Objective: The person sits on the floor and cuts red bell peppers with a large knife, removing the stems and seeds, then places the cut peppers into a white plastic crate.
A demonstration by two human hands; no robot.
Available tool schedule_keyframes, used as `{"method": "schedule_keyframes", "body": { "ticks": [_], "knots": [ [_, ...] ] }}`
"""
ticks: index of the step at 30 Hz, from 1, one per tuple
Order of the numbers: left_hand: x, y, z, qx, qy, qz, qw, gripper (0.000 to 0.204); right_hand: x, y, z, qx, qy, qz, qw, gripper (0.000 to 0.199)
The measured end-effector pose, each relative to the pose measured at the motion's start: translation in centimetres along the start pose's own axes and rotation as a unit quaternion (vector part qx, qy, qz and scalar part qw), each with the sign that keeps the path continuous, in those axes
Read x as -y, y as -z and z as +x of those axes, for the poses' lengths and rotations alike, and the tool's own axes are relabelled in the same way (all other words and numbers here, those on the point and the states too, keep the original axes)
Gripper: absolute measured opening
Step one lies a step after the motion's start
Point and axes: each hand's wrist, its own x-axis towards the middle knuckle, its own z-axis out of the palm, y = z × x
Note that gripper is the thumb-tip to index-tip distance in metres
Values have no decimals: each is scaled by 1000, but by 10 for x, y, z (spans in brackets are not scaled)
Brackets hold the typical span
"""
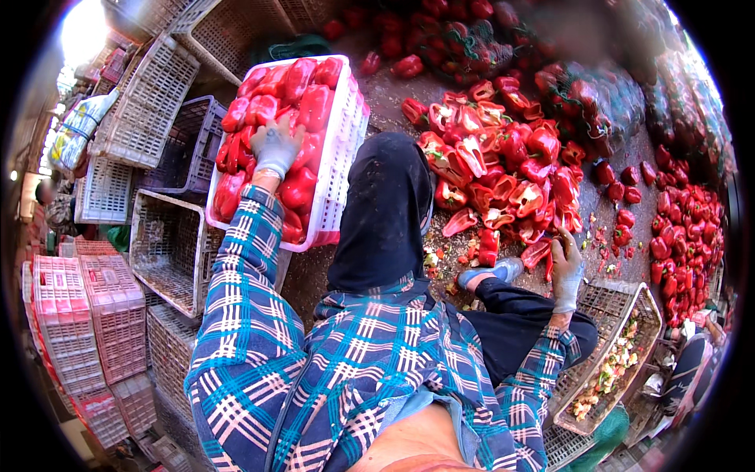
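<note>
My left hand (275,147), in a grey glove, rests palm down with fingers spread on the red bell peppers (303,98) that fill a white plastic crate (340,153) at upper left. My right hand (565,271), also gloved, hangs low at the right, its fingers curled around what looks like a piece of red pepper (538,253) near my blue shoe (489,274). Between the two lies a heap of cut-open red peppers (503,169) on the ground. Both sleeves are blue plaid.
Empty grey and white crates (169,244) stand stacked at the left, pink ones (82,315) below them. A basket with pepper cores and trimmings (613,366) sits at lower right. Whole red peppers (684,228) lie along the right edge, more at the top.
</note>
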Motion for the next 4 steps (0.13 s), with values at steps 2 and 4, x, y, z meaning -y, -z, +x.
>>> {"method": "schedule_keyframes", "body": {
  "ticks": [2, 4],
  "knots": [
    [-2, 7, 10, 1, -27, -36, 999, 55, -1, 4, 0, 8, -27, -4, 1000, 37],
    [10, -3, 11, 21, -61, 80, 995, 60, -1, -3, 4, 11, -48, 4, 999, 38]
  ]
}}
